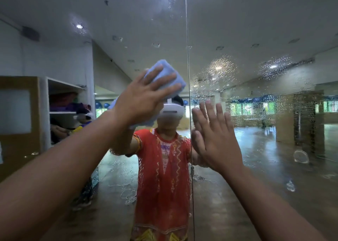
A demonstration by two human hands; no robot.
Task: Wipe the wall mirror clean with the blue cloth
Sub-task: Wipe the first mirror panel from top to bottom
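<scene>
The wall mirror [256,39] fills the view, split by a vertical seam [188,58] just right of centre. My left hand [144,96] presses the folded blue cloth [164,72] flat against the left panel, fingers spread over it, right beside the seam at head height. My right hand [214,131] lies flat on the right panel, fingers apart and pointing up, holding nothing. Spray droplets [221,71] and wet streaks cover the right panel and the lower part of the glass. My own reflection in a red garment shows behind both hands.
Reflected in the glass are a white shelf unit [62,102] with rolled mats at the left, a brown cabinet [18,123], and a long hall with a shiny floor [265,158] at the right. A suds ring [300,156] clings to the right panel.
</scene>
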